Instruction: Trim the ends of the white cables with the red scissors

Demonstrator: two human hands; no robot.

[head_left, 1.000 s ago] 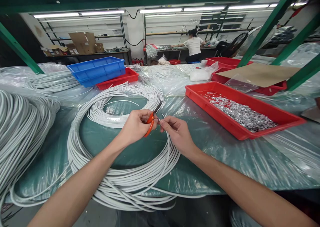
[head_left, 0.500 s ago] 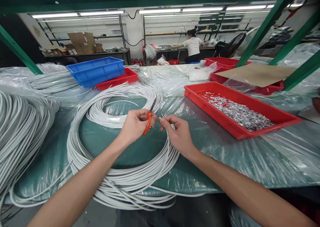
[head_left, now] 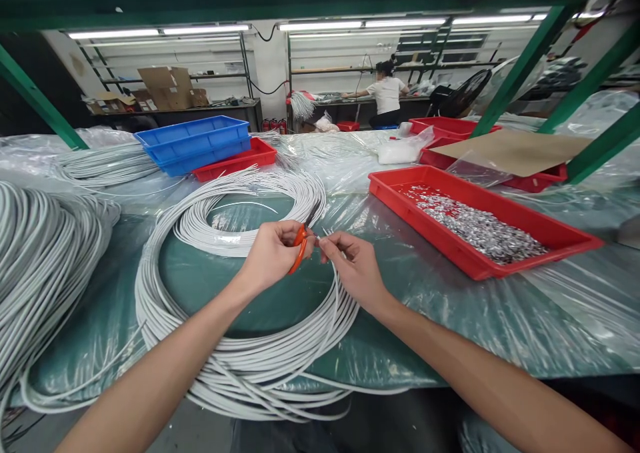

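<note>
My left hand (head_left: pixel 274 250) is closed on orange-handled scissors (head_left: pixel 299 250), whose dark blades point up and away. Its fingertips meet those of my right hand (head_left: pixel 353 263), which pinches the end of a white cable just above the big coil. Both hands are over the right part of the large coil of white cables (head_left: pixel 170 293) on the green table (head_left: pixel 250 306). A smaller coil of white cables (head_left: pixel 195 223) lies behind, its right side close to the scissor tips. The cable end between the fingertips is too small to make out clearly.
At the right, a red tray (head_left: pixel 480 266) holds many small silvery pieces. Behind the coils are a blue tray (head_left: pixel 200 146) and a red tray (head_left: pixel 260 153). Thick cable bundles (head_left: pixel 40 273) fill the left side. Green frame bars cross above. A person (head_left: pixel 387 93) sits far back.
The orange scissor handles have turned slightly in my left hand and look more spread. My right hand has hardly moved. The whole view has shifted a little.
</note>
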